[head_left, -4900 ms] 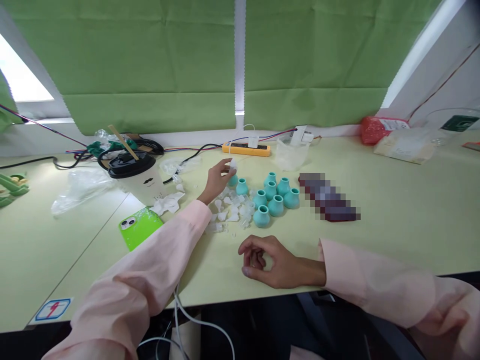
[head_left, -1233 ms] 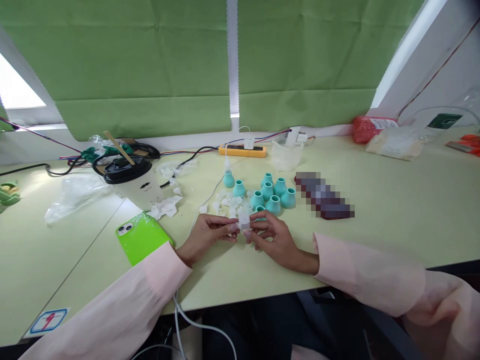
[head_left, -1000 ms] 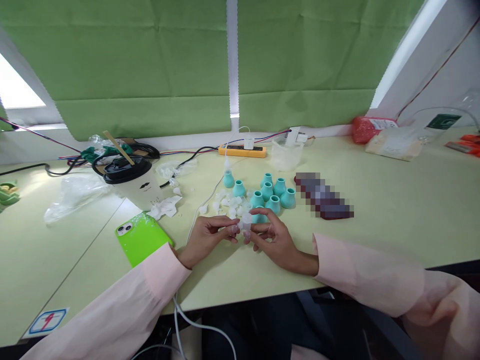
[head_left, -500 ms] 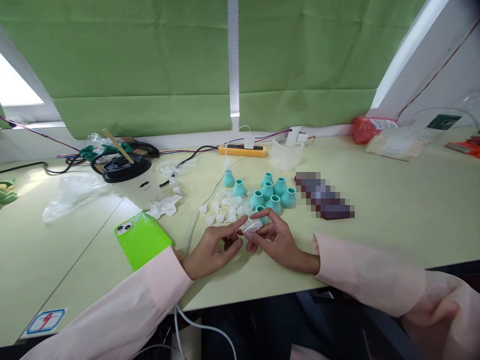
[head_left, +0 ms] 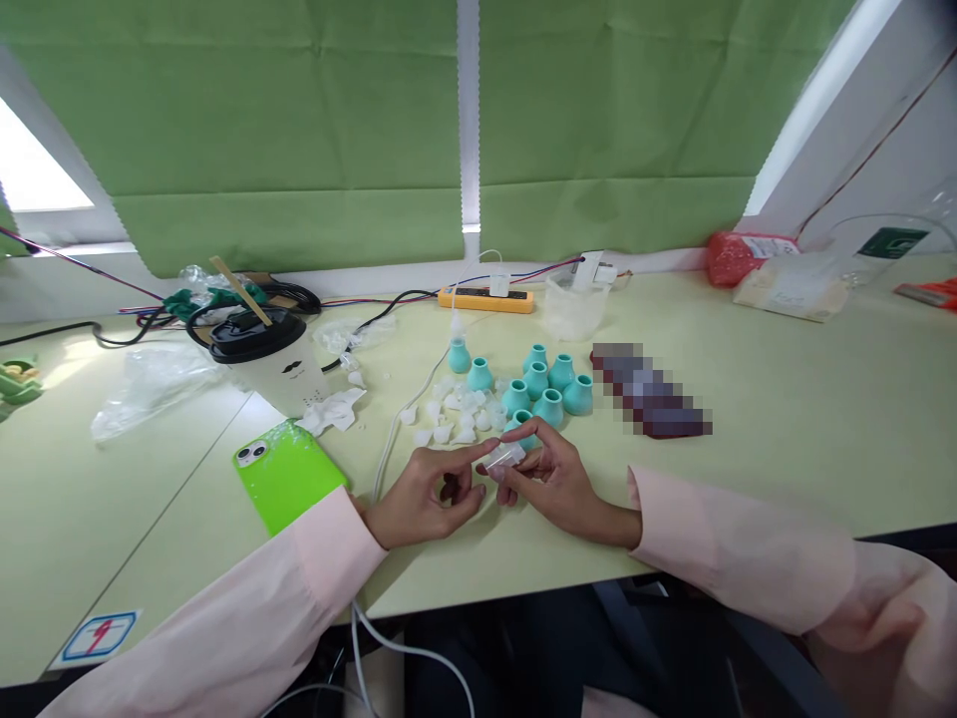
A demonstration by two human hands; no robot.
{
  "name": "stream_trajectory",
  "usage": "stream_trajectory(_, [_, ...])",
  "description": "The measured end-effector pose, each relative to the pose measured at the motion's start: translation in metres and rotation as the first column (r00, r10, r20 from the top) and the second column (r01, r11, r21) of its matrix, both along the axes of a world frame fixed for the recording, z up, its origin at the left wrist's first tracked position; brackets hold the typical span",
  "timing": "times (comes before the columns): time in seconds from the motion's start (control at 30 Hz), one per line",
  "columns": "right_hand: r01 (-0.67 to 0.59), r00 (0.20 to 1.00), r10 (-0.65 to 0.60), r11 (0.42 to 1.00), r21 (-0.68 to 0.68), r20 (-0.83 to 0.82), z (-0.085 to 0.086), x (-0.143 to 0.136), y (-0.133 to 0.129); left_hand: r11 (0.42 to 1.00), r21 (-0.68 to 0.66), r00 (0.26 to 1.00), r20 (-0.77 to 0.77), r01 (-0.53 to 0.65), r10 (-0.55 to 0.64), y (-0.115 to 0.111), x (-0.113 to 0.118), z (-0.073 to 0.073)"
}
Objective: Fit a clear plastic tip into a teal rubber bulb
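A small clear plastic piece (head_left: 503, 458) is held in my right hand (head_left: 557, 487), between the thumb below and the fingers around it. My left hand (head_left: 428, 496) reaches in from the other side. Its index fingertip touches the top edge of the clear piece, while the thumb is apart and the remaining fingers curl under, partly hidden. Just beyond both hands lies a loose heap of small translucent white cone-like pieces (head_left: 465, 409). Several turquoise bulb-shaped pieces with open necks (head_left: 550, 407) stand behind and to the right of the heap.
A green phone (head_left: 290, 477) and a lidded paper cup (head_left: 273, 374) are on the left, beside a crumpled tissue (head_left: 333, 410). A white cable (head_left: 390, 439) runs across the table to an orange power strip (head_left: 485, 299). On the right lies a blurred dark-red object (head_left: 652, 394).
My left index finger stays at the clear piece, and its thumb is slightly farther from it. The whole view has shifted a little; the right hand keeps its grip.
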State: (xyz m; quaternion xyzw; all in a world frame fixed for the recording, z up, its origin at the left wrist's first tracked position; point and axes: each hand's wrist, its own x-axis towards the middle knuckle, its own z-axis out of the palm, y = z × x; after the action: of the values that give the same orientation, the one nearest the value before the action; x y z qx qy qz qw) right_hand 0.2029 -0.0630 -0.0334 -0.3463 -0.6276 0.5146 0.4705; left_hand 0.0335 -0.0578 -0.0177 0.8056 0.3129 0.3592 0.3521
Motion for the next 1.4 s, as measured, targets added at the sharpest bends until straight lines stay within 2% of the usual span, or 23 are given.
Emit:
stream_trajectory(0.07, [0.008, 1.0, -0.008, 1.0, 0.023, 0.008, 0.0, 0.001, 0.001, 0.991, -0.121, 0.997, 0.059, 0.054, -0.047, 0.0, -0.001, 0.002])
stream_trajectory(0.13, [0.035, 0.999, -0.036, 0.997, 0.062, 0.015, 0.001, 0.001, 0.002, 0.946, -0.297, 0.981, 0.179, 0.128, -0.076, -0.001, -0.001, 0.004])
stream_trajectory(0.23, [0.057, 0.996, -0.068, 0.985, 0.165, 0.061, 0.001, 0.0, 0.002, 0.853, -0.5, 0.944, 0.327, 0.147, 0.029, -0.001, 0.001, 0.006])
stream_trajectory(0.33, [0.052, 0.987, -0.096, 0.946, 0.32, 0.126, -0.001, 0.0, 0.002, 0.805, -0.581, 0.934, 0.342, 0.122, 0.105, 0.0, 0.005, 0.006])
stream_trajectory(0.5, [0.013, 0.967, -0.136, 0.87, 0.493, 0.214, -0.007, 0.002, 0.002, 0.734, -0.662, 0.955, 0.289, 0.154, 0.061, 0.003, 0.007, 0.005])
stream_trajectory(0.6, [0.0, 0.97, -0.139, 0.823, 0.569, 0.202, -0.009, 0.003, 0.003, 0.694, -0.696, 0.95, 0.308, 0.184, 0.057, 0.004, 0.005, 0.004])
stream_trajectory(0.73, [-0.032, 0.982, -0.101, 0.749, 0.661, 0.162, -0.008, 0.003, 0.004, 0.707, -0.676, 0.934, 0.352, 0.21, 0.059, 0.003, 0.004, 0.003])
stream_trajectory(0.8, [-0.059, 0.98, -0.079, 0.757, 0.651, 0.181, -0.007, 0.003, 0.003, 0.71, -0.669, 0.921, 0.382, 0.222, 0.071, 0.002, 0.003, 0.002])
stream_trajectory(0.97, [-0.043, 0.971, -0.113, 0.781, 0.623, 0.209, -0.008, 0.005, 0.001, 0.665, -0.688, 0.889, 0.452, 0.293, 0.076, 0.002, 0.002, 0.002])
stream_trajectory(1.1, [-0.042, 0.971, -0.122, 0.758, 0.651, 0.205, -0.009, 0.006, 0.002, 0.727, -0.651, 0.908, 0.408, 0.219, 0.092, -0.001, 0.003, 0.006])
stream_trajectory(1.27, [-0.042, 0.979, -0.118, 0.68, 0.732, 0.165, -0.007, 0.006, 0.002, 0.757, -0.625, 0.919, 0.385, 0.192, 0.084, -0.004, 0.004, 0.007])
stream_trajectory(1.4, [-0.062, 0.98, -0.103, 0.662, 0.747, 0.172, -0.005, 0.006, 0.002, 0.788, -0.59, 0.917, 0.39, 0.175, 0.089, -0.006, 0.004, 0.008])
